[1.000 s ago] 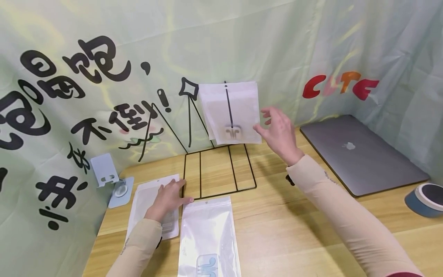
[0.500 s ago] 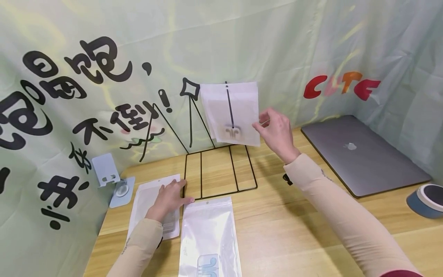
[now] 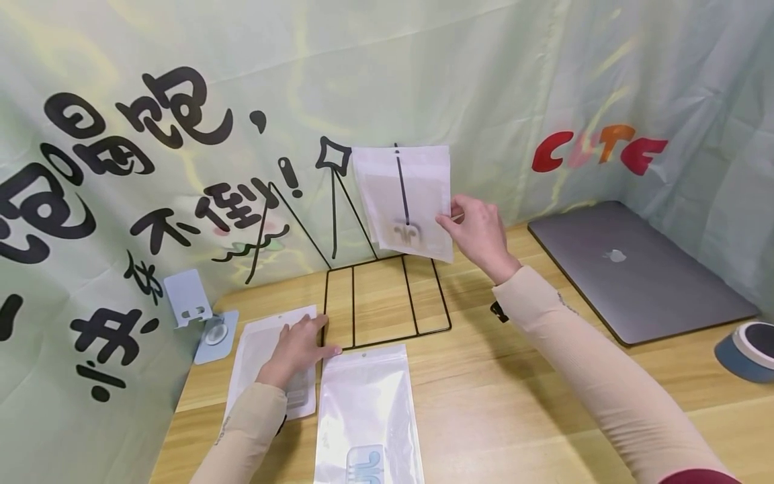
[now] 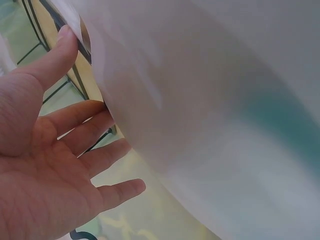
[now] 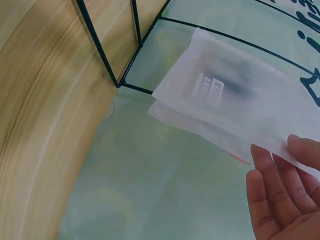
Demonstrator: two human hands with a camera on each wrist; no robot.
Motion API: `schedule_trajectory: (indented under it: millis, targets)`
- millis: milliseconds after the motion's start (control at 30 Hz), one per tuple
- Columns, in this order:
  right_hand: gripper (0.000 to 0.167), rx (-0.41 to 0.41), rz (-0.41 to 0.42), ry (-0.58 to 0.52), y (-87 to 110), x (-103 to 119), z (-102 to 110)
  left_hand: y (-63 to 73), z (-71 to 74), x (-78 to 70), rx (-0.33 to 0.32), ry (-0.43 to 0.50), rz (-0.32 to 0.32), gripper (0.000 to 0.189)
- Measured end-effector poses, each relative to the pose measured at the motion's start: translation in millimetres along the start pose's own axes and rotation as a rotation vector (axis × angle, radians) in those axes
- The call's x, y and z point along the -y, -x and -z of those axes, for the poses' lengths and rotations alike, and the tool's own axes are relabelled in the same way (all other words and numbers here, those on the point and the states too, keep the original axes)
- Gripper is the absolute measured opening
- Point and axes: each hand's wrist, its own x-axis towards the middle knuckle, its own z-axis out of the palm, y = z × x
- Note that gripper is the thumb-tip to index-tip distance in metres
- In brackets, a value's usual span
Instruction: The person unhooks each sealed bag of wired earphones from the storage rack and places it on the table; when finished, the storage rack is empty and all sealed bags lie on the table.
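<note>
Two or more white zip pouches [image 3: 423,185] hang stacked from a prong of the black wire display rack [image 3: 417,334]; earphones show faintly through the front one. My right hand [image 3: 480,235] pinches that front pouch's right edge, thumb on its face and fingers behind, as the right wrist view shows. A pale label [image 5: 215,92] is visible on the pouch's back. My left hand [image 3: 296,349], fingers spread, rests on a flat white pouch [image 3: 250,346] and touches the rack's left front corner. In the left wrist view, a pouch blocks much of the scene beside the left hand [image 4: 55,150].
A glossy pouch with blue-tinted earphones [image 3: 369,396] lies in front of the rack. At left stands a light-blue phone stand [image 3: 216,336]. On the right are a closed grey laptop [image 3: 641,275] and a blue round object [image 3: 746,353]. Printed cloth [image 3: 484,81] hangs behind.
My right hand has moved left onto the hanging pouch's edge, and its thumb and fingers have closed on it. The pouch's lower right corner has shifted slightly down. My left hand stays in place.
</note>
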Motion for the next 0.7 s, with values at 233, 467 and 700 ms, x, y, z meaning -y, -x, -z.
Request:
schedule_trajectory:
  millis: [233, 467, 700]
  targets:
    - [0.013, 0.026, 0.000, -0.015, 1.1, 0.4, 2.3, -0.5, 1.0, 0.3, 0.002, 0.003, 0.003, 0.073]
    - [0.011, 0.045, 0.044, -0.027, 6.4, 2.2, 7.1, -0.2, -0.3, -0.7, 0.002, 0.006, 0.003, 0.073]
    - [0.011, 0.056, 0.050, -0.043, 13.4, 5.5, 13.4, -0.2, -0.9, 0.5, -0.001, 0.000, 0.005, 0.073]
